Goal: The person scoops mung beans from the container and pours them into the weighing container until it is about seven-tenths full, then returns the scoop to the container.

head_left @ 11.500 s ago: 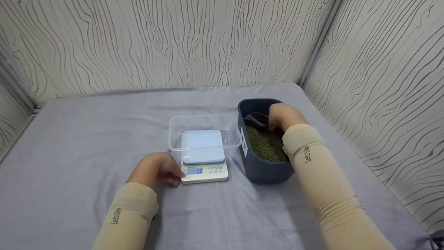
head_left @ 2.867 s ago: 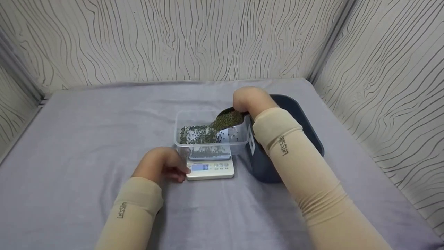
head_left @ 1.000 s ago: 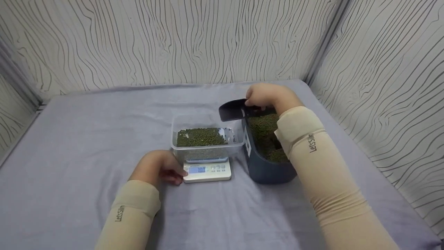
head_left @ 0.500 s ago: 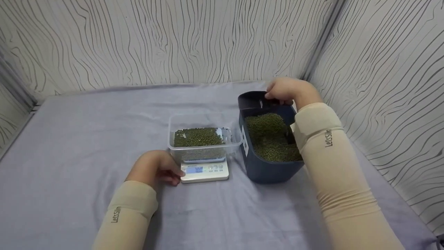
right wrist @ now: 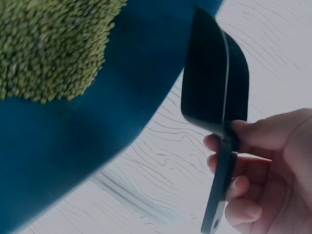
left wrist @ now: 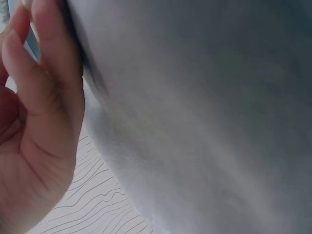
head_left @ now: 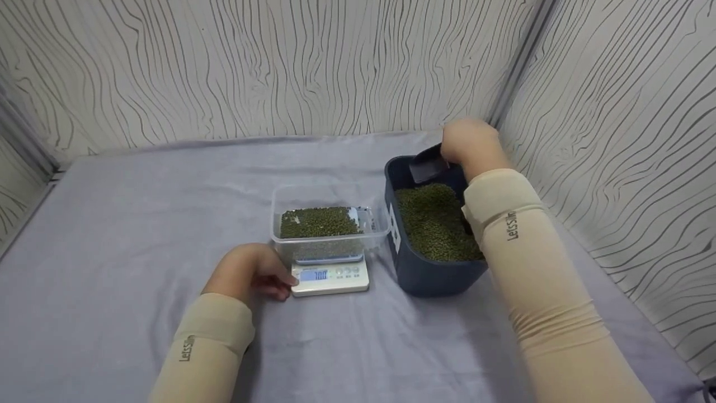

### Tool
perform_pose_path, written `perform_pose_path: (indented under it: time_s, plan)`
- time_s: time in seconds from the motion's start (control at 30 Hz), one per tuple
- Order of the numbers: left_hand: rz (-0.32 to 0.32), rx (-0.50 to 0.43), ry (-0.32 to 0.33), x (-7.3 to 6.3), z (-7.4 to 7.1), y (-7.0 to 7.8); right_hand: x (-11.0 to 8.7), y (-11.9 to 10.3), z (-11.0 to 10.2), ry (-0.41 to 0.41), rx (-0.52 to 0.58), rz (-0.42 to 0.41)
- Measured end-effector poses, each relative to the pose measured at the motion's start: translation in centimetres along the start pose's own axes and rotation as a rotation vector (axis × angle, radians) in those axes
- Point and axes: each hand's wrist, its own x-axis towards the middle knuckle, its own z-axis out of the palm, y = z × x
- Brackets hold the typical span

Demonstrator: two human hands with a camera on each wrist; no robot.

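In the head view my right hand (head_left: 472,144) holds a black scoop (head_left: 429,164) over the far end of a dark blue bin (head_left: 439,277) of green mung beans (head_left: 436,221). From the right wrist, thumb and fingers grip the scoop's handle (right wrist: 220,180); its bowl shows no beans. My left hand (head_left: 254,268) rests at the left edge of a white kitchen scale (head_left: 349,282), fingertips on its corner. A clear plastic box (head_left: 330,240), with mung beans (head_left: 319,221) spread over its floor, stands on the scale. The display reads about 70.0.
A grey-lilac cloth (head_left: 140,224) with wrinkles covers the table. Patterned white panels (head_left: 251,67) rise behind and to the right. The bin stands close beside the box's right side, with a white label on its wall.
Beans were poured from the scoop into the box, and the display went from 0.0 to about 70.0. The right hand moved the scoop back right over the bin and tilted it; the left hand stayed.
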Motion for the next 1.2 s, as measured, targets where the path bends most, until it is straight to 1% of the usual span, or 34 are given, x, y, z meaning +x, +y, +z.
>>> perform_pose_path:
  time_s: [0.1,0.2,0.33,0.47,0.6,0.73,0.87,0.97,1.03,1.2]
  plan:
    - [0.002,0.004,-0.002,0.0,0.0,0.0,0.2,-0.7,0.4,0.024,-0.080,-0.007]
    - [0.012,0.015,-0.005,-0.1,0.1,0.0,0.6,-1.4,0.9,0.031,-0.164,-0.055]
    - [0.017,0.019,0.001,-0.2,0.3,0.0,1.3,-2.3,1.4,0.049,-0.286,-0.201]
    - [0.009,0.009,0.008,-0.3,0.5,0.0,1.6,-3.1,2.2,0.097,-0.384,-0.352]
    - [-0.001,0.018,0.003,-0.4,0.6,0.2,1.7,-3.5,3.4,0.159,-0.459,-0.476]
    - [-0.009,0.028,-0.010,-0.4,0.7,0.4,1.7,-3.5,4.6,0.167,-0.531,-0.563]
    - [-0.003,0.040,-0.016,-0.3,0.8,0.5,1.8,-3.5,5.6,0.162,-0.542,-0.606]
    - [-0.002,0.044,-0.011,-0.3,0.8,0.4,1.7,-3.6,6.1,0.145,-0.527,-0.626]
    - [-0.006,0.042,-0.006,-0.3,0.9,0.4,1.7,-3.6,6.4,0.117,-0.514,-0.627]
    - [-0.006,0.029,-0.008,-0.4,1.0,0.3,1.7,-3.8,7.1,0.049,-0.441,-0.603]
